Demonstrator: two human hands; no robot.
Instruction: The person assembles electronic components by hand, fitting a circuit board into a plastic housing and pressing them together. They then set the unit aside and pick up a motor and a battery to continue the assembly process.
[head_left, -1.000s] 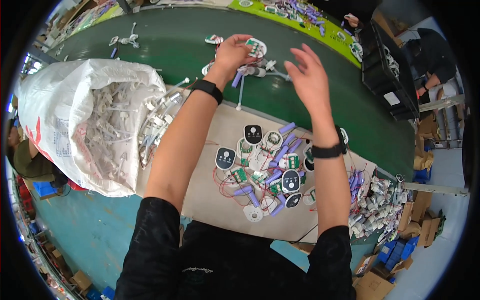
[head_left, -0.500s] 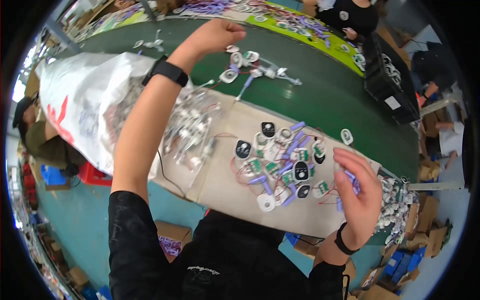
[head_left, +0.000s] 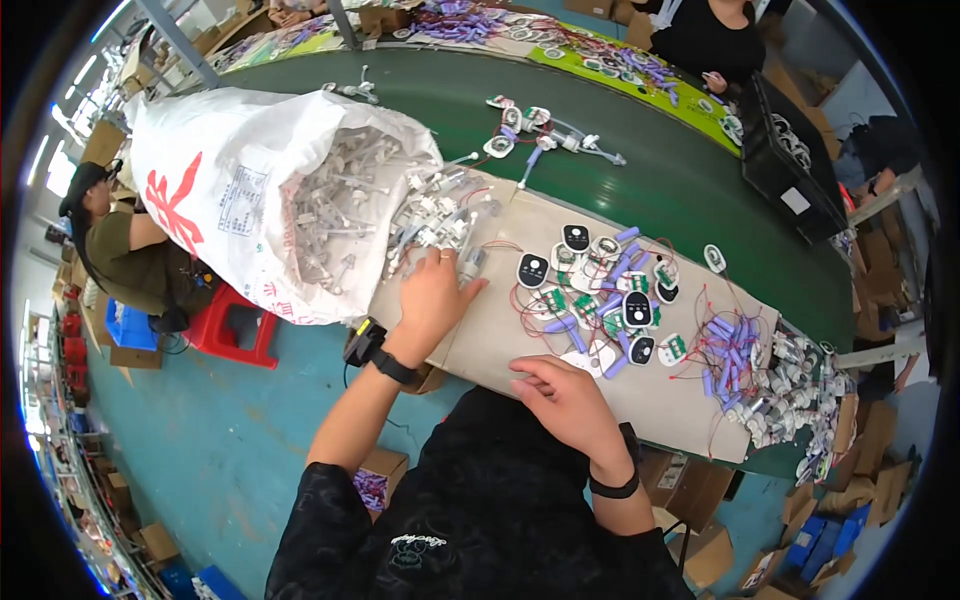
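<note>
Cardboard sheet [head_left: 520,330] bearing circuit boards and purple cells [head_left: 620,290]. White sack [head_left: 230,190] spills grey parts [head_left: 440,215] over its left edge, where left hand [head_left: 432,295] rests spread; right hand [head_left: 570,395] lies loosely curled, empty, at near edge.

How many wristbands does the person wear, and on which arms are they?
2. One black wristband is on the left wrist, behind the left hand at the cardboard's edge. The other black wristband is on the right wrist, behind the right hand.
</note>
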